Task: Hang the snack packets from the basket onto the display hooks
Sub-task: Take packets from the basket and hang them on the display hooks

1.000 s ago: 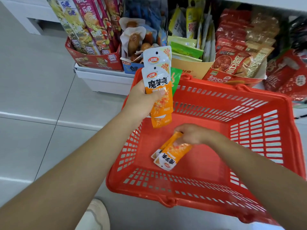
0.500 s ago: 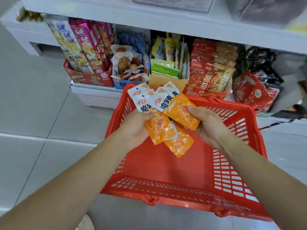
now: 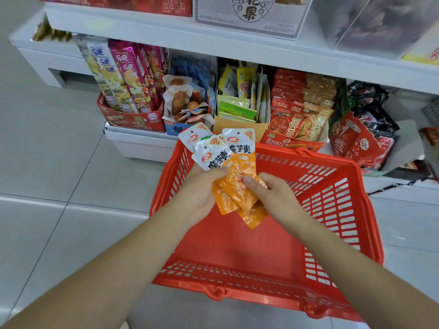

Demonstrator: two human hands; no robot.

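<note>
Several orange-and-white snack packets (image 3: pixel 234 176) are fanned out above the red plastic basket (image 3: pixel 332 205), white tops pointing up toward the shelf. My left hand (image 3: pixel 202 188) grips the bunch from the left, thumb across the white parts. My right hand (image 3: pixel 270 195) pinches the orange lower halves from the right, thumb on the front packet. The basket's inside shows no other packets; its floor under the hands is partly hidden. No display hooks are in view.
The basket sits on a grey tiled floor in front of a low white shelf (image 3: pixel 142 141). Boxes of snacks fill that shelf: tall chip packs (image 3: pixel 123 77), wrapped eggs (image 3: pixel 183 103), green and yellow packs (image 3: pixel 240 98), red packets (image 3: pixel 299 108). An upper shelf edge (image 3: pixel 237 43) overhangs.
My right hand lifted two packets from the basket floor and brought them to the bunch in my left hand. Both hands now hold the packets together; the view tilted up.
</note>
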